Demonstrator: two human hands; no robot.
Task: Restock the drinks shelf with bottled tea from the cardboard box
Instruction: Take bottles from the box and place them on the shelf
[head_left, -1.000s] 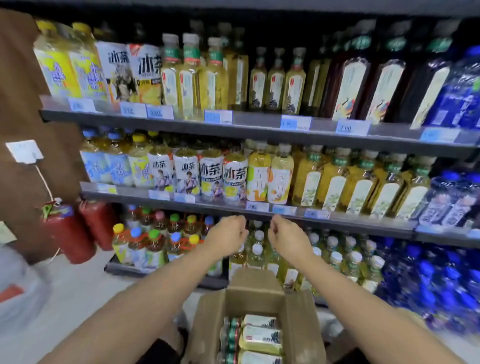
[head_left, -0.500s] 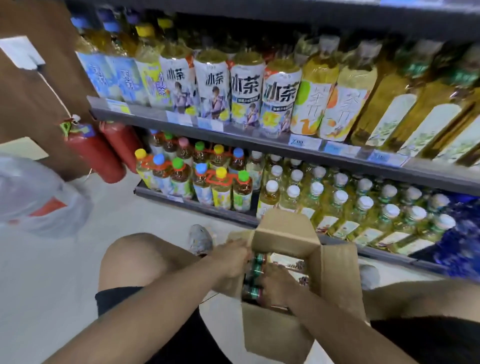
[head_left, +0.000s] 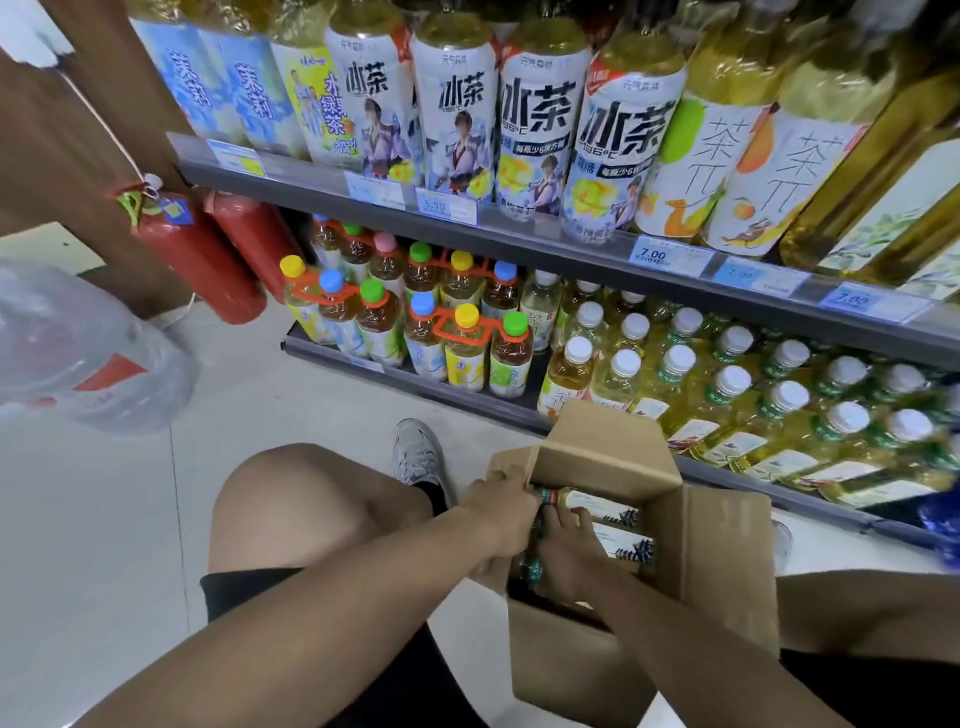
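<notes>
An open cardboard box (head_left: 727, 566) stands on the floor between my knees, in front of the bottom shelf (head_left: 810, 506). Bottled tea (head_left: 602, 503) lies on its side inside, stacked, with green-banded caps pointing left. My left hand (head_left: 498, 514) is at the box's left edge, fingers closed around the capped neck of the top bottle. Just below it, my right hand (head_left: 569, 558) reaches into the box and curls over the necks of lower bottles. The bottom shelf holds rows of white-capped tea bottles (head_left: 727, 382).
Larger tea bottles (head_left: 535, 124) fill the shelf above, with price tags (head_left: 654, 255) on its rail. Multipacks with coloured caps (head_left: 462, 332) stand at the bottom shelf's left end. Two red fire extinguishers (head_left: 208, 260), a plastic bag (head_left: 83, 353), my left knee (head_left: 311, 509) and shoe (head_left: 418, 457).
My hands dropped from the shelf front into the box and closed on bottle necks. The view tilted down from the upper shelves to the bottom shelf and box.
</notes>
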